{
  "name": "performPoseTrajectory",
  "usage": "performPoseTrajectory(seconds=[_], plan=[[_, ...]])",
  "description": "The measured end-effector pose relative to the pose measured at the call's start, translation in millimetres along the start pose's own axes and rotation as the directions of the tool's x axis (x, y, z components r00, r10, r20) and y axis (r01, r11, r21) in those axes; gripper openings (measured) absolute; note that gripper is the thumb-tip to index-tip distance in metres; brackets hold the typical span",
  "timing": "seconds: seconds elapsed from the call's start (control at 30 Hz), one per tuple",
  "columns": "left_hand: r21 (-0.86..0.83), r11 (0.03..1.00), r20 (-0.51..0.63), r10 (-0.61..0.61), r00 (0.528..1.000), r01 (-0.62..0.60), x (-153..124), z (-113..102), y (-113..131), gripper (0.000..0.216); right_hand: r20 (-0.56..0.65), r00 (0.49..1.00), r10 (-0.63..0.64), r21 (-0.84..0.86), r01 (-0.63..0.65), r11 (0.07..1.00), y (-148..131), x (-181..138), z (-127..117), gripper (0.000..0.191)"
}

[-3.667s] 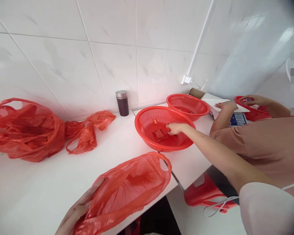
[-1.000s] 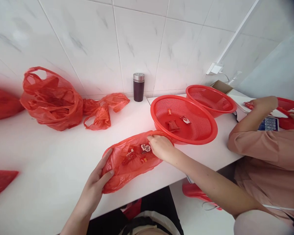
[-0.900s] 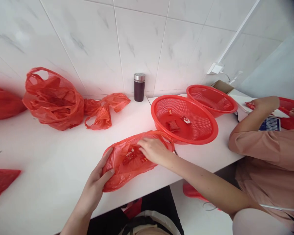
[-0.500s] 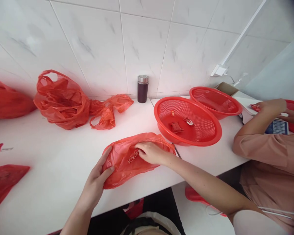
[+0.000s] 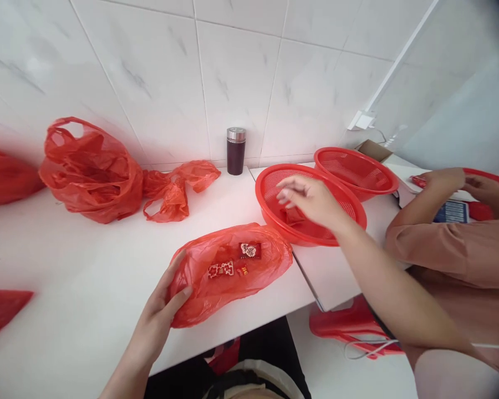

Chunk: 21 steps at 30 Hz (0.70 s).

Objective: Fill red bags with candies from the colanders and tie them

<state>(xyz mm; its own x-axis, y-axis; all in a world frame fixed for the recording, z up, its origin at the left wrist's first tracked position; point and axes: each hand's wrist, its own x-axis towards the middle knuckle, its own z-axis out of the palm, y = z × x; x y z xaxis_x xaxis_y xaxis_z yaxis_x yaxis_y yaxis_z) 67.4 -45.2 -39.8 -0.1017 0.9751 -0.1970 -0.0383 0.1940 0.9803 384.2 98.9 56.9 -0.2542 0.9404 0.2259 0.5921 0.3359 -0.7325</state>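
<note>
My left hand (image 5: 160, 305) pinches the left rim of a red plastic bag (image 5: 203, 310) that lies with its mouth spread on the table. Inside the bag are small wrapped packets: a red-and-white patterned packet (image 5: 220, 270), a dark red packet with white print (image 5: 250, 250) and a small red-and-yellow packet (image 5: 242, 270). Above the near red plastic basket (image 5: 270, 224), my right hand (image 5: 310, 202) hovers with its fingers apart and nothing visible in them. A red packet (image 5: 293, 216) rests in that basket; my hand hides part of the basket floor.
A second red basket (image 5: 360, 172) stands behind the first. By the wall are a dark thermos (image 5: 235, 152), a crumpled red bag (image 5: 172, 194) and a full-looking red bag (image 5: 93, 177). At right, a co-worker's arm (image 5: 424, 205) reaches over the table near a blue-and-white box (image 5: 452, 211).
My right hand has left the bag and moved up and right over the near basket, its fingers now apart. Packets inside the bag are uncovered. The left hand keeps its hold.
</note>
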Motion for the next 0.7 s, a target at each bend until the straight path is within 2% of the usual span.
performPoseTrajectory(seconds=[0.03,0.07,0.1,0.17,0.23,0.33,0.4,0.47,0.6,0.7], plan=[[0.009,1.0,-0.01,0.009,1.0,-0.009,-1.4,0.1,0.8,0.066,-0.037,0.996,0.077,-0.166,-0.082,0.983,14.8,11.0,-18.2,0.03],[0.019,1.0,-0.021,0.018,1.0,-0.017,-2.9,0.2,1.6,0.065,-0.037,0.982,0.188,-0.371,-0.188,0.909,31.5,20.7,-34.0,0.034],[0.033,0.999,-0.028,0.021,0.999,-0.02,-4.4,0.2,2.3,0.065,-0.002,0.941,0.338,-0.565,-0.28,0.776,49.0,28.6,-46.8,0.039],[0.056,0.998,-0.035,0.015,0.999,-0.013,-7.4,0.2,3.7,0.066,0.032,0.877,0.479,-0.663,-0.34,0.667,82.7,37.5,-62.1,0.05],[0.077,0.997,-0.043,0.008,0.999,-0.005,-10.4,0.5,5.2,0.067,0.105,0.822,0.56,-0.698,-0.341,0.63,110.2,38.0,-64.2,0.053],[0.118,0.992,-0.083,-0.025,0.996,0.035,-14.4,2.2,8.9,0.065,0.21,0.76,0.615,-0.73,-0.297,0.616,137.3,32.3,-53.5,0.036],[0.142,0.988,-0.12,-0.045,0.992,0.062,-16.2,3.7,11.8,0.064,0.228,0.738,0.635,-0.749,-0.283,0.599,147.7,30.2,-46.7,0.031],[0.15,0.987,-0.154,-0.041,0.987,0.065,-16.9,4.8,13.7,0.063,0.197,0.742,0.641,-0.766,-0.292,0.573,153.9,31.6,-45.3,0.032],[0.111,0.991,-0.175,-0.054,0.983,0.074,-15.8,2.9,12.1,0.064,0.088,0.78,0.619,-0.768,-0.343,0.541,158.5,38.1,-55.2,0.038],[0.07,0.994,-0.19,-0.071,0.979,0.086,-14.8,-2.7,6.2,0.07,0.144,0.781,0.608,-0.73,-0.331,0.598,158.6,38.4,-59.1,0.039]])
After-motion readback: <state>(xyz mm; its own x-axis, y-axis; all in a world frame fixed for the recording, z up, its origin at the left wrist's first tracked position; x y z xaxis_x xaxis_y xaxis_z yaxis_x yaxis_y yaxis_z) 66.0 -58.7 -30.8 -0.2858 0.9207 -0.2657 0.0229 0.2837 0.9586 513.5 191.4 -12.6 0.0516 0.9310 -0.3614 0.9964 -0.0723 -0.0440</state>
